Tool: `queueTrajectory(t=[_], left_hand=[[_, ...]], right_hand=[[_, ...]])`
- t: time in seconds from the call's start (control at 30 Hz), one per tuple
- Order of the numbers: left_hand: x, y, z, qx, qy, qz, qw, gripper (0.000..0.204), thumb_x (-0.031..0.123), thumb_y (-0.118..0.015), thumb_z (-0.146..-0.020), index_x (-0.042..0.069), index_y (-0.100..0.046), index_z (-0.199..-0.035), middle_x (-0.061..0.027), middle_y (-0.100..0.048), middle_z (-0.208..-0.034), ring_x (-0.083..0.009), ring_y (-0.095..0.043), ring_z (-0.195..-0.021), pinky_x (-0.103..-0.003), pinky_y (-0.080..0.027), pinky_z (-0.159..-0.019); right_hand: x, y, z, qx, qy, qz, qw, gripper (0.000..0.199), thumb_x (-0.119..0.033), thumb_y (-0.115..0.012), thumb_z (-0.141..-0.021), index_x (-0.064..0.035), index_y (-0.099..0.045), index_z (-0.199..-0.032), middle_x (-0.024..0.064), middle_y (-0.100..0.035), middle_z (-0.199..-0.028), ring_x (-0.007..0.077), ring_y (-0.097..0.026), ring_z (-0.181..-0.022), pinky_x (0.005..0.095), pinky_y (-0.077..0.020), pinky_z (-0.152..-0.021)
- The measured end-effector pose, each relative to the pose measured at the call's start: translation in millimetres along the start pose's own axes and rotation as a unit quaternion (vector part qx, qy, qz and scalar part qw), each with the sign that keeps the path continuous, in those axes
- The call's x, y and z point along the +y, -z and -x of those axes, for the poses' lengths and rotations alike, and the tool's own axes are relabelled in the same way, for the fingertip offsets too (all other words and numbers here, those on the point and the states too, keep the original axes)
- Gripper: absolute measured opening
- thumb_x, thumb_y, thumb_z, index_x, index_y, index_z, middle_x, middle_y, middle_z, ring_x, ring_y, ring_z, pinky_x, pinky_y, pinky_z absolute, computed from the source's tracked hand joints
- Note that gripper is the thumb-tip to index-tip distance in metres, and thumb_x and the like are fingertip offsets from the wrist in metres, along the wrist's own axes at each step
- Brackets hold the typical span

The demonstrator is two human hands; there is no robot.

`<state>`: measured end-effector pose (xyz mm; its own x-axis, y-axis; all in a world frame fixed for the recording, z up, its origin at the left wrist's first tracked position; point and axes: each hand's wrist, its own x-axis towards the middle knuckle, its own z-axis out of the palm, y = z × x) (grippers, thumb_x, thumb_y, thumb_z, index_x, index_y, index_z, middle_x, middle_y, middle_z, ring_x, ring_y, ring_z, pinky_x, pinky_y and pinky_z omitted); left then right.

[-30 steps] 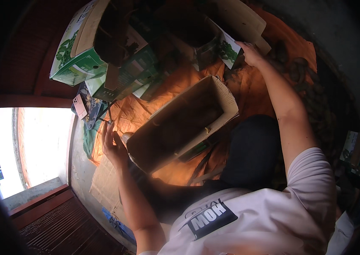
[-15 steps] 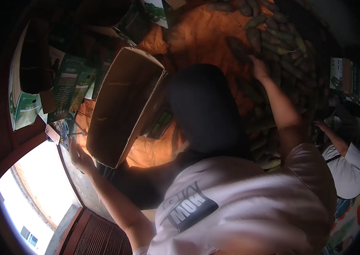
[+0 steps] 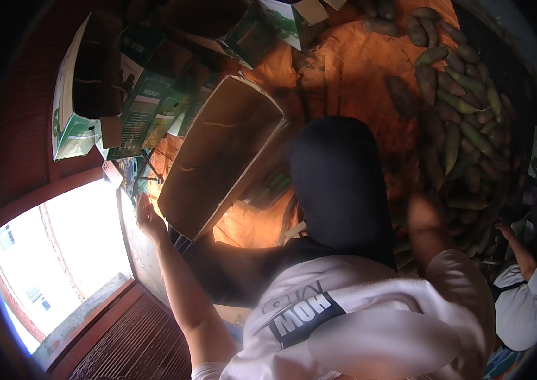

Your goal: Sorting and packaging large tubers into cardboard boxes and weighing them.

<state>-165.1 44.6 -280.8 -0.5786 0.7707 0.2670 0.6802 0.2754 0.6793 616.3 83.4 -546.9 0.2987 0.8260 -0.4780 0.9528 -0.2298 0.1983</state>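
Observation:
An open, hollow cardboard box [image 3: 218,155] tilts before me, left of my dark-clad knee [image 3: 341,183]. My left hand [image 3: 149,218] is beside the box's lower left corner, fingers stretched out; nothing shows in it. My right arm reaches to the pile of long brown and green produce [image 3: 465,126], whose exact kind I cannot tell. My right hand [image 3: 416,201] is in shadow at the pile's near left edge. Its fingers are too dark to make out. One large brown piece [image 3: 401,97] lies on the orange sheet [image 3: 351,63], left of the pile.
Several green and white printed cartons [image 3: 145,104] stand at the left and back. A small stand [image 3: 149,172] is near my left hand. A bright window opening [image 3: 72,247] lies at lower left. Another person [image 3: 525,297] in a white shirt is at the far right.
My right hand has drawn back from the large brown piece toward me, to the near edge of the pile. The view has shifted, so the scene sits farther right; my left hand stays near the box corner.

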Motion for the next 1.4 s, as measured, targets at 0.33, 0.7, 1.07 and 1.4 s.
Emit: queueTrajectory(t=[0.33, 0.7, 1.07, 1.4], left_hand=[[27.2, 5.8, -1.3, 0.025, 0.000, -0.011, 1.000, 0.036, -0.008, -0.052, -0.095, 0.002, -0.070, -0.124, -0.0180, -0.065, -0.136, -0.0285, -0.061, -0.129, -0.038, -0.049, -0.106], [80.4, 20.0, -9.0, -0.057, -0.020, -0.011, 0.998, 0.032, 0.004, -0.061, -0.096, 0.009, -0.070, -0.126, -0.0158, -0.068, -0.130, -0.0303, -0.063, -0.125, -0.040, -0.050, -0.107], [109.6, 21.2, -2.4, -0.221, -0.093, -0.031, 0.970, 0.030, 0.007, -0.055, -0.095, 0.005, -0.068, -0.122, -0.0214, -0.068, -0.119, -0.0401, -0.064, -0.112, -0.046, -0.052, -0.097], [85.9, 20.5, 0.3, -0.199, -0.088, -0.043, 0.975, 0.033, 0.007, -0.051, -0.093, 0.009, -0.068, -0.121, -0.0194, -0.071, -0.114, -0.0399, -0.066, -0.108, -0.049, -0.052, -0.094]], right_hand=[[10.9, -10.7, -19.6, 0.097, 0.154, -0.295, 0.938, 0.069, -0.034, -0.065, -0.096, -0.0077, -0.037, -0.154, 0.0189, -0.038, -0.159, 0.0316, -0.038, -0.147, 0.0432, -0.0416, -0.113], [-43.0, 224.4, -21.6, 0.190, 0.152, -0.610, 0.754, 0.055, -0.003, -0.076, -0.091, 0.0047, -0.051, -0.140, 0.0133, -0.061, -0.135, 0.0192, -0.059, -0.121, 0.0306, -0.0436, -0.105], [-223.7, 492.2, 155.6, 0.172, 0.519, -0.513, 0.662, 0.057, -0.005, -0.084, -0.085, 0.0039, -0.053, -0.132, 0.0126, -0.064, -0.126, 0.0192, -0.063, -0.114, 0.0336, -0.0524, -0.097], [-465.2, 383.5, 195.3, 0.025, 0.744, 0.137, 0.653, 0.048, -0.015, -0.079, -0.080, -0.0020, -0.061, -0.123, 0.0162, -0.068, -0.120, 0.0340, -0.066, -0.116, 0.0425, -0.0552, -0.096]])
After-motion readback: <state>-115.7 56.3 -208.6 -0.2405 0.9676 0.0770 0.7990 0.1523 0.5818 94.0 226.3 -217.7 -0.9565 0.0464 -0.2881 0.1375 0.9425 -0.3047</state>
